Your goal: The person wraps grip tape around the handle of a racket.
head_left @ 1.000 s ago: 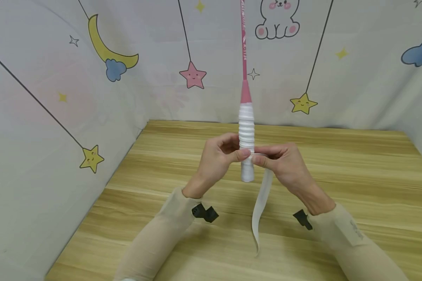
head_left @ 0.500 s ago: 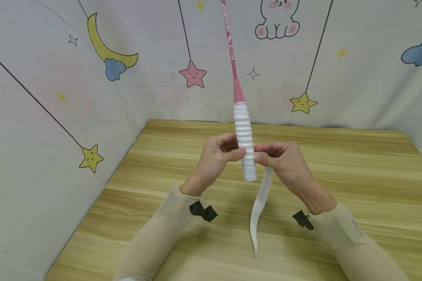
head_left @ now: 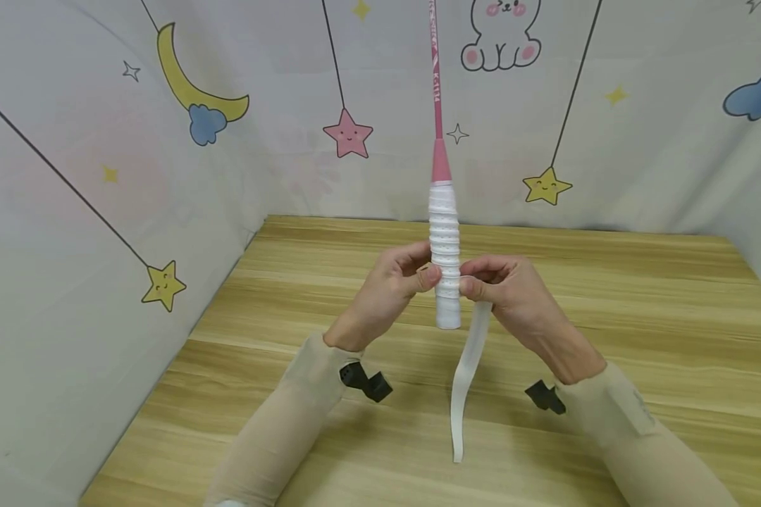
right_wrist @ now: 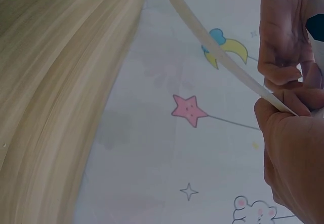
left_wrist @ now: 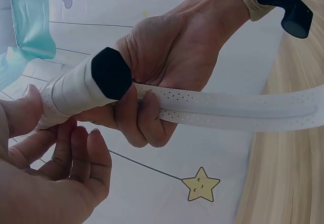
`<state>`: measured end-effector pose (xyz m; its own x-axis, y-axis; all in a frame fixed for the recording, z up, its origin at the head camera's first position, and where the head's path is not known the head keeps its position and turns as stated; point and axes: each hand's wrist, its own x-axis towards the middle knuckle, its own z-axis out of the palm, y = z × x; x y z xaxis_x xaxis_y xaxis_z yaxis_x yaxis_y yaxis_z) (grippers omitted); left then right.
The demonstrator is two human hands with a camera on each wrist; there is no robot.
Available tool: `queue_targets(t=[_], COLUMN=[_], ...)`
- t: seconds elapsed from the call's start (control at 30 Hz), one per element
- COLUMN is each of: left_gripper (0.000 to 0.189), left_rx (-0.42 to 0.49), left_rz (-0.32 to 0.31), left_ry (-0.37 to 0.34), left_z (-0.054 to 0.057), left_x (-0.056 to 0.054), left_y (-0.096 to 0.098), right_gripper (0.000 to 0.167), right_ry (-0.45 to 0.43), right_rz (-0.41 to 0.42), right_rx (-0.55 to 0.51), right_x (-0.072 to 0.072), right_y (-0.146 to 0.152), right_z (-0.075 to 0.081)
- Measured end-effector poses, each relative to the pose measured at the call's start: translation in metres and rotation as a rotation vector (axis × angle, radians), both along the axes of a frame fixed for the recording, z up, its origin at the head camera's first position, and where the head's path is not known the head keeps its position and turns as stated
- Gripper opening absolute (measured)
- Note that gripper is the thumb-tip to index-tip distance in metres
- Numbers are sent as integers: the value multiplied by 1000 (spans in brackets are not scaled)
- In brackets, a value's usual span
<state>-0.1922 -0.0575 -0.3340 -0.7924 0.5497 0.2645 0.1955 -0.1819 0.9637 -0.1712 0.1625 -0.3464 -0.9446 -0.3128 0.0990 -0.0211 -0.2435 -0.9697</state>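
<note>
A badminton racket with a pink shaft (head_left: 437,84) and a white ribbed handle (head_left: 444,232) stands nearly upright before me, its head out of view. Thumb and fingers of my left hand (head_left: 387,292) grip the lower handle from the left. My right hand (head_left: 523,299) pinches a white grip tape (head_left: 466,380) against the handle's right side, and the loose length hangs down towards the table. In the left wrist view the tape (left_wrist: 228,107) shows small perforations, and the handle's dark butt cap (left_wrist: 111,73) faces the camera.
Below the hands lies a wood-grain table (head_left: 292,296). A pale cloth backdrop (head_left: 387,183) with printed stars and moons stands along its back and left. Black wrist cameras (head_left: 366,382) sit at both cuffs.
The racket leaned to the left half a second ago and is back near upright, having turned slightly. The hanging tape end has straightened. Both hands keep nearly the same places.
</note>
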Motion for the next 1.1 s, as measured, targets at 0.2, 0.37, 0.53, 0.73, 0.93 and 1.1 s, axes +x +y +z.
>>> queue_targets(t=[0.2,0.37,0.53,0.73,0.93,1.1], left_gripper=[115,116,116,118,118,63], left_rx=[59,84,93,56,8,-72], left_rz=[-60,-90,-122,-129,-20,168], left_ry=[-35,-82,-96,-73,-34,54], left_z=[-3,-3,-4,-5,-4,-3], left_x=[-1,0,-1,-3,-4,-1], left_y=[2,2,2,0,1,4], right_gripper=[7,11,16,18,16,21], right_ry=[0,42,92,166,199,161], right_rz=[19,96,185,204,127,-15], right_rx=[-5,13,19,-13,-31,51], right_x=[-1,-2,-3,-2,0,2], right_y=[1,1,2,2,1,-1], right_z=[-1,-1,-4,-7,-7,-4])
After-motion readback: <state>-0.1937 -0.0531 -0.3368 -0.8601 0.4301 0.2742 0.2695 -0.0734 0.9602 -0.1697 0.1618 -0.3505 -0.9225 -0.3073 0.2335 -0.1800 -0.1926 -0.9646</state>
